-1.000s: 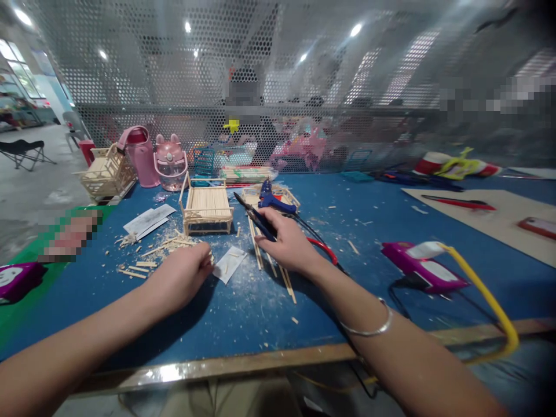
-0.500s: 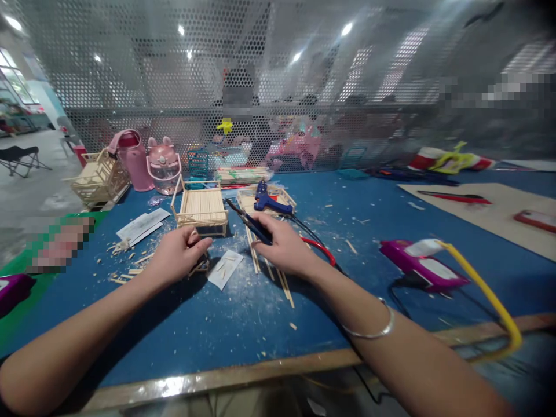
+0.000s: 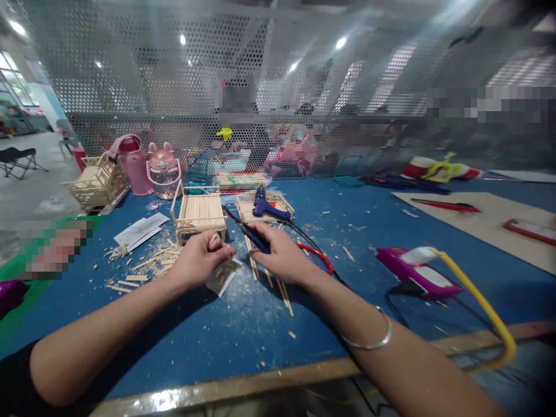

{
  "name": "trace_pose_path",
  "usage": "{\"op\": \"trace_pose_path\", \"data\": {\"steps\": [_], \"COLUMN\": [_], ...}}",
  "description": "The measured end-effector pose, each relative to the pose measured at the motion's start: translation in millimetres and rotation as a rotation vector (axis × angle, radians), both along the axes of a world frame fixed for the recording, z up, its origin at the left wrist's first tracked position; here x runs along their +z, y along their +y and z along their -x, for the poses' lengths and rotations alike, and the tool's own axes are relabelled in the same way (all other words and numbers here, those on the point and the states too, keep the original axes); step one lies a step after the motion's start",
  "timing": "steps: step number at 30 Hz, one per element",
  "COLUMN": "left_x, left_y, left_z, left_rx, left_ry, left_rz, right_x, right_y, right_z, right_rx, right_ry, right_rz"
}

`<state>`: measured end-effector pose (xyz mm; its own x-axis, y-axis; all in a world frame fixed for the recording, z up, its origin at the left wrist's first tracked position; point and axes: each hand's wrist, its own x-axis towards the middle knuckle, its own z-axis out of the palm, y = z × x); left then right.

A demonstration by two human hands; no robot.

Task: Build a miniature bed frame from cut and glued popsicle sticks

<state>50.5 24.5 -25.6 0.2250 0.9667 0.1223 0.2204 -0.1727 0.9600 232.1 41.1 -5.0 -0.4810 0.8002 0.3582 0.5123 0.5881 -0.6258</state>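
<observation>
Pliers (image 3: pixel 255 236) point to ten o'clock from the right hand (image 3: pixel 283 250), its fingers clamped around them on my feed. At nine o'clock, the left hand (image 3: pixel 200 259) curls its fingers together; whether they hold anything, I cannot tell. Partly beneath lies a pale slip (image 3: pixel 224 282).

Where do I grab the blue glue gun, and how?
Probably by its handle, coming from the right: the glue gun lies on the small stick frame with its slim handle pointing rightward, away from the bulkier body. Mind the cord trailing from the handle.
</observation>
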Motion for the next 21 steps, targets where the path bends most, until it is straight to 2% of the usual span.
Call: {"op": "trace_pose_path", "data": {"steps": [2,5,7,9,11,14,16,19,21], "left_x": [1.6,5.1,6.1,4.5,1.3,-1.0,3.1,15.5,22.8], "left_y": [-2.7,-8.6,-11.3,-11.6,-9.6,-6.5,-7.7,-14.9,-21.4], "left_z": [4.5,12.9,15.8,14.5,10.0,4.8,7.9,26.7,46.3], "left_rx": [0.034,0.079,0.081,0.065,0.045,0.016,0.037,0.179,0.216], "left_ry": [0.234,0.522,0.605,0.640,0.671,0.729,0.749,0.738,0.674], "left_rz": [-0.047,-0.127,-0.164,-0.170,-0.167,-0.175,-0.204,-0.273,-0.278], "right_x": [6.0,19.2,27.0,31.1,30.6,24.0,18.6,13.0,11.2], "right_y": [0.3,3.3,6.7,9.9,11.7,10.4,8.4,6.9,7.4], "right_z": [-5.3,-19.7,-30.4,-37.8,-39.4,-32.4,-26.0,-19.9,-18.4], "right_rx": [-0.044,-0.205,-0.321,-0.385,-0.393,-0.358,-0.320,-0.292,-0.292], "right_ry": [0.160,0.517,0.745,0.882,0.885,0.731,0.626,0.550,0.544], "right_rz": [-0.004,-0.058,-0.144,-0.218,-0.217,-0.150,-0.125,-0.124,-0.134]}}
